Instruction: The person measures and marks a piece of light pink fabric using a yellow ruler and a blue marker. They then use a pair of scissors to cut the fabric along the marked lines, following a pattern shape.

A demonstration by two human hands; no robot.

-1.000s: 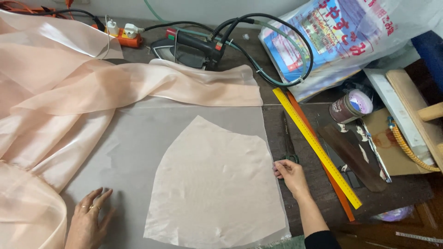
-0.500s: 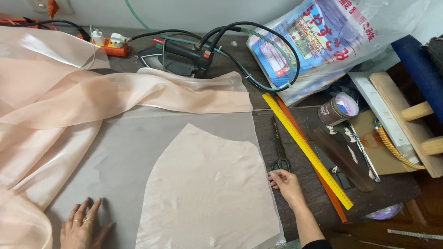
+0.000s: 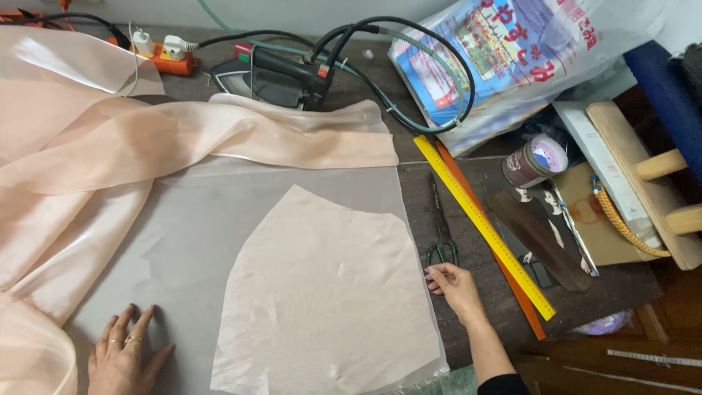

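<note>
- Two hands lay on the table (image 3: 468,190): the left hand (image 3: 124,358) pressed flat, fingers spread, on the sheer grey fabric (image 3: 197,241) at its near left corner, gripping nothing.
- The right hand (image 3: 453,287) rested just off the fabric's right edge, fingers loosely curled and empty, its fingertips pointing toward the scissors (image 3: 441,234).
- The scissors lay just beyond that hand, handles nearest it and almost touching, blades running straight away from the person, roughly parallel to the fabric's edge.
- The right hand was by far the nearer one to the scissors; the left sat well apart, across the fabric.
- A pale peach pattern piece (image 3: 322,292) lay flat on the fabric, between the hands.
- A yellow ruler (image 3: 482,227) slanted just right of the scissors.
- An iron (image 3: 270,77) stood beyond the fabric's far edge.
</note>
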